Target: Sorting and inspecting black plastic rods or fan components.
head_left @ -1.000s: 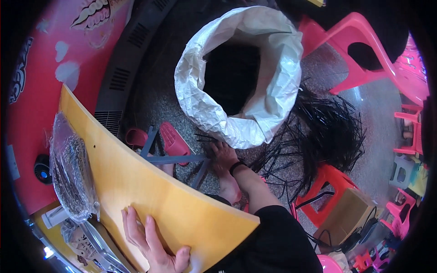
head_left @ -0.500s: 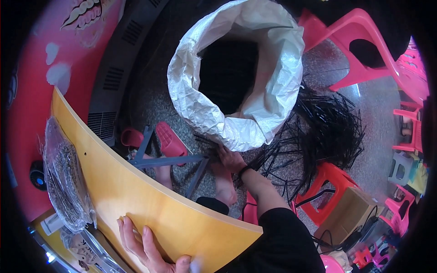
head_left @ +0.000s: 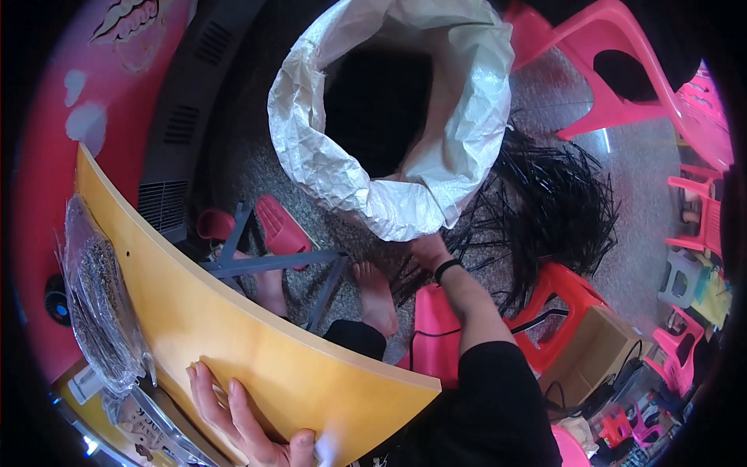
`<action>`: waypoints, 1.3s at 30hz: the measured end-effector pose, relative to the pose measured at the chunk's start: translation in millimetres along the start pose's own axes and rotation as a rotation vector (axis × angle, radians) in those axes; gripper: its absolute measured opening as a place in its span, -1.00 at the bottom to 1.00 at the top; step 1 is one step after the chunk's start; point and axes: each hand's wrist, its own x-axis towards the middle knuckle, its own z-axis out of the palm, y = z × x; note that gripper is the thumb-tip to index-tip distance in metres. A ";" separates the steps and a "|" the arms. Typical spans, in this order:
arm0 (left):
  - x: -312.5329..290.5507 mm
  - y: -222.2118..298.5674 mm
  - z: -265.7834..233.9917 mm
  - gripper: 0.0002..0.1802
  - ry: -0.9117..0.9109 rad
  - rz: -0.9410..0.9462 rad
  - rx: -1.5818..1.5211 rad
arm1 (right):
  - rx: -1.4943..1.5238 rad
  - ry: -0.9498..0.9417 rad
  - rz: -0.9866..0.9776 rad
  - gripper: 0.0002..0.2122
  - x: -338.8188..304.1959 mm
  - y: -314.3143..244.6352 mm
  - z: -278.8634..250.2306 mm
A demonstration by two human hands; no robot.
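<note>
My left hand [head_left: 241,420] lies with its fingers spread on the light wooden tabletop [head_left: 272,350]. My right hand [head_left: 428,251] reaches down toward the floor, just below the near rim of a big white woven sack [head_left: 397,210]. Its fingers are mostly hidden by the sack and too dark to make out. Black contents fill the inside of the sack. Beside it on the right, a loose heap of thin black strips [head_left: 556,202] is spread on the floor, with stray strips reaching close to my right hand.
On the table's left side is a clear plastic bag of thin dark strands [head_left: 105,303]. Grey table legs [head_left: 272,263], a pink slipper [head_left: 282,229] and my bare feet are below. To the right stand a red stool [head_left: 548,311], a cardboard box [head_left: 595,354] and a pink chair [head_left: 587,70].
My right hand has moved right and slightly up, away from my foot, which now shows more fully. My left hand stays on the tabletop. The whole view has shifted a little.
</note>
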 end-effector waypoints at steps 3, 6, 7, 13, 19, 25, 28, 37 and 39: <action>0.3 -0.1 -0.8 -0.20 -0.007 -0.001 0.019 | -0.037 -0.348 0.083 -0.66 -7.2 42.4 -29.5; 0.7 -0.2 0.7 -0.21 -0.009 0.008 0.028 | -0.124 -0.303 -0.051 -0.59 -16.9 55.2 -35.7; -0.1 -0.1 0.6 -0.21 -0.006 0.006 0.032 | -0.164 -0.329 -0.233 -0.57 -18.7 49.6 -46.0; -1.8 -1.4 2.7 -0.20 0.006 -0.005 0.021 | 0.045 -0.275 -0.901 -0.66 -51.8 -11.2 -45.1; -1.7 -0.7 2.0 -0.18 0.006 -0.013 0.027 | 0.032 -0.388 -0.745 -0.62 -46.5 -16.6 -23.9; -2.0 -1.8 3.2 -0.18 0.007 -0.007 0.013 | 0.051 -0.185 -0.749 -0.76 -58.5 5.6 -13.4; -3.8 -4.0 3.1 -0.18 0.012 0.004 0.018 | 0.051 -0.270 -0.673 -0.84 -50.9 14.2 -22.6; -1.5 -1.7 2.5 -0.19 0.007 0.004 0.026 | 0.204 -0.164 -0.794 -0.89 -40.1 54.2 -68.5; -2.4 -2.1 1.1 -0.19 0.003 -0.002 0.032 | 0.197 -0.568 -1.052 -0.88 -56.8 35.7 -67.5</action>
